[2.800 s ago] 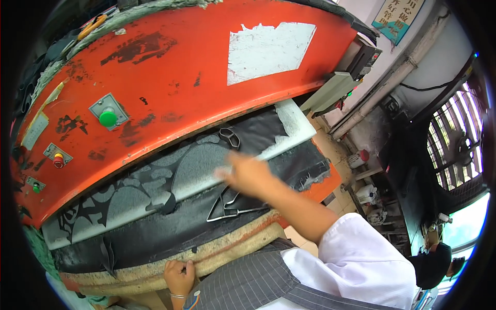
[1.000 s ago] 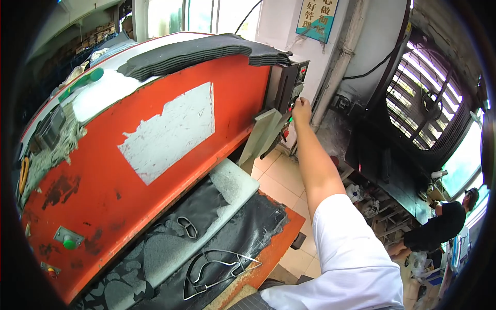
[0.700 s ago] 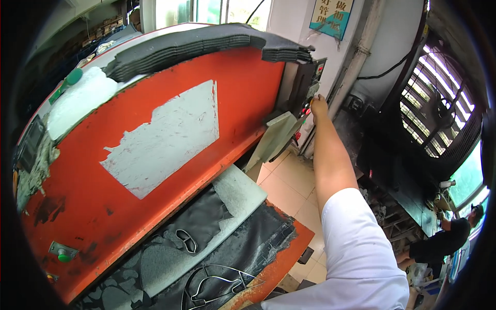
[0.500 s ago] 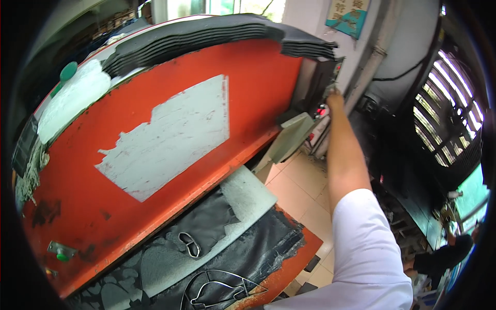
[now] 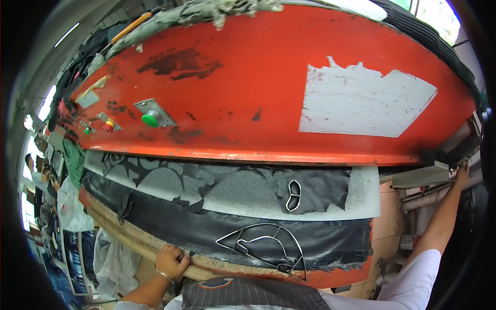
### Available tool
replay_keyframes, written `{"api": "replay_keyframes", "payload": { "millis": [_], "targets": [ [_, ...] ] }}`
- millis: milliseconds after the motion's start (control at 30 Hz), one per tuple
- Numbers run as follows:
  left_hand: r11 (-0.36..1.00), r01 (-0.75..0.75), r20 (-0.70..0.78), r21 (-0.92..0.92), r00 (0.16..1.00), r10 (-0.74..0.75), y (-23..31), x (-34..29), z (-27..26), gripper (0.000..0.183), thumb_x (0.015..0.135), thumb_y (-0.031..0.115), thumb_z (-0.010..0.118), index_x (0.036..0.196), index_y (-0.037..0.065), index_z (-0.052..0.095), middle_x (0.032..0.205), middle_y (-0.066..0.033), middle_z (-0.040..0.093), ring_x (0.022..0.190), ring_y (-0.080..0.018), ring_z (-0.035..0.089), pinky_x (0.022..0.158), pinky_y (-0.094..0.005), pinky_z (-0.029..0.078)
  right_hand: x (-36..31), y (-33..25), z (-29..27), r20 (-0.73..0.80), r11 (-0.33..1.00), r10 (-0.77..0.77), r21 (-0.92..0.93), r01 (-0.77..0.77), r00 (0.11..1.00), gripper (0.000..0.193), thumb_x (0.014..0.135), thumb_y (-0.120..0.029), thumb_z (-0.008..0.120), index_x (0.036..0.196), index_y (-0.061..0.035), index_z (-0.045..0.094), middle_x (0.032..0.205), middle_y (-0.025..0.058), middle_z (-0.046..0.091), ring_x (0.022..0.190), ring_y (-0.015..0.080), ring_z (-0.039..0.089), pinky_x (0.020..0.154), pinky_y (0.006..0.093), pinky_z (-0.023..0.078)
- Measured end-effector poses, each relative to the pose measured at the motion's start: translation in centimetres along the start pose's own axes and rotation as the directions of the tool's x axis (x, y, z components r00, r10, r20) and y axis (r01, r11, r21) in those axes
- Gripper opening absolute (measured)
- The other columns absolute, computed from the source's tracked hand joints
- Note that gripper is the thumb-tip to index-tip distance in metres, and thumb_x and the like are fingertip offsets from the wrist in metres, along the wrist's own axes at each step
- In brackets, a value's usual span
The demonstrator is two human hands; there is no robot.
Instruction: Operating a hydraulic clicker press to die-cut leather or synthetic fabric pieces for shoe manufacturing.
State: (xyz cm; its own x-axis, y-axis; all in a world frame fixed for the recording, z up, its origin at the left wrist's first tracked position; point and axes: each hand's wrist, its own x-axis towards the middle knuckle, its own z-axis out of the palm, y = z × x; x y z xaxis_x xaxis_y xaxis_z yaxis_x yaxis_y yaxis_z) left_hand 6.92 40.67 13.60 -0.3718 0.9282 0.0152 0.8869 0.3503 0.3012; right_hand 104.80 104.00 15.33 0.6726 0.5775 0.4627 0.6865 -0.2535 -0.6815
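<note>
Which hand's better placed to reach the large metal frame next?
Left, I'd judge. The left hand rests on the tan padded edge, on the same near side as the large metal frame. The right hand is stretched out far right, by the grey panel.

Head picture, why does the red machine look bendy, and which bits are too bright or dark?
Head view: the fisheye lens bends the machine; the window, upper right, glares white; corners are black; the right hand, near the rim, is small and unclear.
</note>
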Motion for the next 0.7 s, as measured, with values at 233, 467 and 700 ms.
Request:
{"api": "replay_keyframes", "payload": {
  "millis": [233, 467, 700],
  "targets": [
    [0.999, 0.046, -0.032, -0.021, 0.998, -0.047, -0.2, -1.3, 0.1, 0.028, 0.067, 0.027, 0.070, 0.054, 0.008, 0.055, 0.061, -0.0096, 0.054, 0.062, -0.0300, 0.053, 0.057, -0.0406, 0.044, -3.5, -6.1, -1.2, 0.011, 0.993, 0.013, 0.116, -0.014, 1.000, 0.041, 0.094, -0.034, 0.055, 0.132, -0.0162, 0.057, 0.122, 0.0102, 0.064, 0.109, 0.0184, 0.060, 0.094, 0.0301, 0.042],
    [0.999, 0.044, -0.028, -0.032, 0.999, -0.045, -0.7, -1.3, 0.9, 0.027, 0.067, 0.026, 0.070, 0.053, 0.008, 0.055, 0.061, -0.0089, 0.054, 0.063, -0.0301, 0.053, 0.057, -0.0407, 0.044, -2.5, -5.9, -1.2, 0.032, 0.932, -0.032, 0.361, 0.018, 0.999, 0.043, 0.095, -0.029, 0.055, 0.133, -0.0086, 0.054, 0.122, 0.0134, 0.063, 0.110, 0.0202, 0.059, 0.094, 0.0295, 0.043],
    [0.997, 0.030, -0.047, -0.065, 0.998, -0.033, -1.0, -0.7, 1.0, 0.025, 0.067, 0.026, 0.070, 0.054, 0.009, 0.057, 0.062, -0.0078, 0.056, 0.064, -0.0286, 0.055, 0.059, -0.0400, 0.045, -0.9, -5.7, -5.8, 0.019, 0.972, 0.030, 0.233, -0.034, 0.999, 0.045, 0.091, -0.028, 0.053, 0.133, -0.0131, 0.054, 0.120, 0.0115, 0.064, 0.105, 0.0219, 0.060, 0.088, 0.0335, 0.045]
  ]
}}
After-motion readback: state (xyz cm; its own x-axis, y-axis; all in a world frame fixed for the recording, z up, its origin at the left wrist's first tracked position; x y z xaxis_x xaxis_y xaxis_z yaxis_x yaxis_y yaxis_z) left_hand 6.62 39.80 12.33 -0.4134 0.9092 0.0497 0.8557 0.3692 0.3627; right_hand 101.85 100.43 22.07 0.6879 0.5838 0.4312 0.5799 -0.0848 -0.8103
